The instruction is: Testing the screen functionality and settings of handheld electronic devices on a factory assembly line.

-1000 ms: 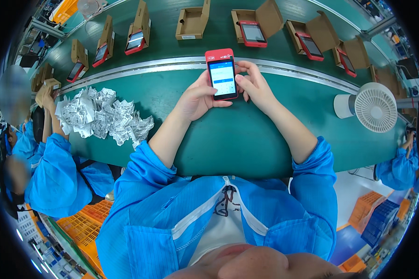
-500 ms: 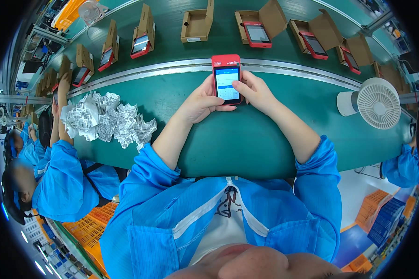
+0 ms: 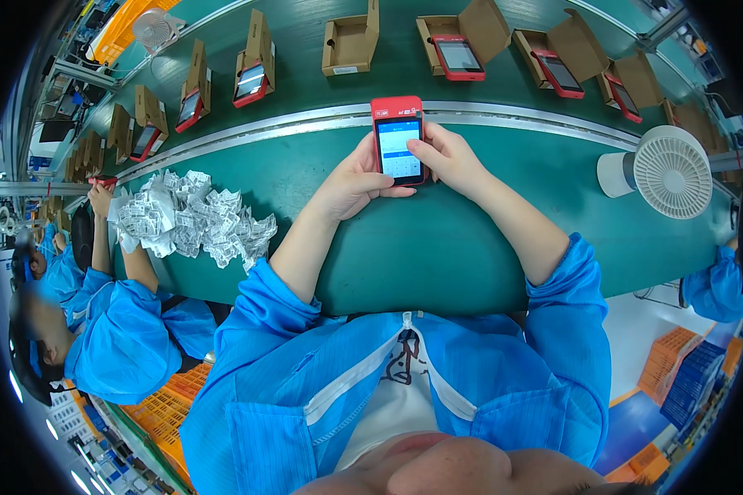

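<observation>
Head view: two hands are holding a red handheld device (image 3: 399, 147) above the green desk (image 3: 413, 247).
The left hand (image 3: 355, 183) is grasping its left side; the right hand (image 3: 451, 158) is gripping its right edge, thumb over the lit screen. Steady support and light, deliberate taps are probably serving best. Pale lettering is marking the red top; printing on heaped paper slips (image 3: 194, 219) is looking too small to read.

Head unit, left of side-by-side fisheye pair: we look down from wearer's head, view upright, unmirrored. We cover blue jacket (image 3: 281, 421) at close range along lower edge, left hand (image 3: 353, 180) and right hand (image 3: 452, 161) above centre, open box (image 3: 351, 51) farther off near top. Metal rail (image 3: 504, 118) bends into arc.
</observation>
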Tool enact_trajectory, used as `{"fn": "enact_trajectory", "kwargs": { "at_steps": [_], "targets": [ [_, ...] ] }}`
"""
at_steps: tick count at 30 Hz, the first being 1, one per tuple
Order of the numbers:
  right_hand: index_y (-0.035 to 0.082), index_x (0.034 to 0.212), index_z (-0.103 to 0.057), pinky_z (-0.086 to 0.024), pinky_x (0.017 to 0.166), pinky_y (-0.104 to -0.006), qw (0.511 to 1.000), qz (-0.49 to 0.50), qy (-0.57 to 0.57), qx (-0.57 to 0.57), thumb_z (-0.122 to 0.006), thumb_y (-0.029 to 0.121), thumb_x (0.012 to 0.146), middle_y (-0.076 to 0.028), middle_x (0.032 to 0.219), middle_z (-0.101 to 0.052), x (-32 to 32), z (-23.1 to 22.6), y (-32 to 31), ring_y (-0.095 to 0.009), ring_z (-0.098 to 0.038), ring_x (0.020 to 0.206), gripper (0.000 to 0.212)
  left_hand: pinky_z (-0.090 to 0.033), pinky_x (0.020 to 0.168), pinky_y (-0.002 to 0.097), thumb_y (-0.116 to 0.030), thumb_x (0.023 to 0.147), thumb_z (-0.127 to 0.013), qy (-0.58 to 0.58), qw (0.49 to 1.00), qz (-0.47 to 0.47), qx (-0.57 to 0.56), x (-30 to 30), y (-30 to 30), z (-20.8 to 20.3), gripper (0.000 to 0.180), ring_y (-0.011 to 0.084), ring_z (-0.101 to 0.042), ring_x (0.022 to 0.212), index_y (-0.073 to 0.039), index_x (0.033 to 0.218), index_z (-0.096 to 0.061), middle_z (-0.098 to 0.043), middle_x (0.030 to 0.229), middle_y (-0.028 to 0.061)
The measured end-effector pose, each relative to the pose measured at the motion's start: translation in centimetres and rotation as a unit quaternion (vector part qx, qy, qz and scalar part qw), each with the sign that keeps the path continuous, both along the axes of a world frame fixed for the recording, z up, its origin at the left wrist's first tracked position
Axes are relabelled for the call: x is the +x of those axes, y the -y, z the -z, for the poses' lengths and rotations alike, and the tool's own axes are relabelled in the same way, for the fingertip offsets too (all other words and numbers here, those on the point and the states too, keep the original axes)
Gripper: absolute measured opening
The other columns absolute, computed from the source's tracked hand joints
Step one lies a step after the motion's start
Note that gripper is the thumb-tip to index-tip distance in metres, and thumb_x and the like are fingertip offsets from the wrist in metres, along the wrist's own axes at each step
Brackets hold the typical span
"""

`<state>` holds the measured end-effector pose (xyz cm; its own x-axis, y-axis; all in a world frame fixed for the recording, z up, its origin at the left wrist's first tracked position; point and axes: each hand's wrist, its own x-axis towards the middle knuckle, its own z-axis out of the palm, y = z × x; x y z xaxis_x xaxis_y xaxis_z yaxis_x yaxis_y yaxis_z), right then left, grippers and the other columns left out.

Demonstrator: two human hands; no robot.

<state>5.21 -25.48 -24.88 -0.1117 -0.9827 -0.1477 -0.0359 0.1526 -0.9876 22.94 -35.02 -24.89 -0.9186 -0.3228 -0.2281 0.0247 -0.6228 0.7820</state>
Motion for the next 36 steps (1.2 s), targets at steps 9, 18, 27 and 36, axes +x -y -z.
{"fn": "enact_trajectory", "kwargs": {
  "at_steps": [9,18,27,36],
  "targets": [
    [-0.001,0.117,-0.051,-0.051,0.071,-0.0271,1.000,-0.002,-0.006,-0.011,-0.055,0.033,0.094,-0.009,0.102,-0.063,0.0,0.3,0.0,-0.013,-0.061,0.087,0.041,-0.053,0.092,0.0439,0.014,0.078,-0.046,0.007,1.000,-0.006,0.000,0.0,-0.1,-0.2,0.078,0.0314,-0.054,0.118,-0.012,0.145,-0.018,-0.044,0.135,0.0144],
    [-0.001,0.116,-0.051,-0.051,0.072,-0.0275,0.998,-0.002,-0.060,-0.023,-0.060,0.031,0.090,-0.010,0.103,-0.063,-0.2,1.2,0.1,-0.014,-0.061,0.088,0.042,-0.053,0.092,0.0441,0.010,0.078,-0.050,-0.010,1.000,-0.006,0.002,-0.1,-0.2,-0.2,0.078,0.0304,-0.054,0.118,-0.012,0.146,-0.018,-0.044,0.135,0.0138],
    [0.000,0.109,-0.058,-0.050,0.063,-0.0265,0.999,0.025,-0.026,0.011,-0.053,0.035,0.093,-0.009,0.090,-0.065,-0.1,0.4,0.1,-0.013,-0.062,0.077,0.039,-0.053,0.091,0.0436,0.008,0.077,-0.053,-0.015,1.000,0.010,-0.004,0.0,-0.2,0.2,0.080,0.0292,-0.053,0.119,-0.011,0.146,-0.016,-0.045,0.134,0.0138],
    [0.000,0.109,-0.057,-0.046,0.053,-0.0245,0.999,0.042,-0.007,-0.026,-0.050,0.036,0.095,-0.008,0.081,-0.063,0.0,0.7,0.1,-0.011,-0.059,0.066,0.039,-0.056,0.084,0.0400,0.004,0.078,-0.055,-0.028,1.000,0.002,0.002,0.1,0.0,0.2,0.080,0.0282,-0.055,0.117,-0.012,0.146,-0.017,-0.045,0.135,0.0141]
  ]
}}
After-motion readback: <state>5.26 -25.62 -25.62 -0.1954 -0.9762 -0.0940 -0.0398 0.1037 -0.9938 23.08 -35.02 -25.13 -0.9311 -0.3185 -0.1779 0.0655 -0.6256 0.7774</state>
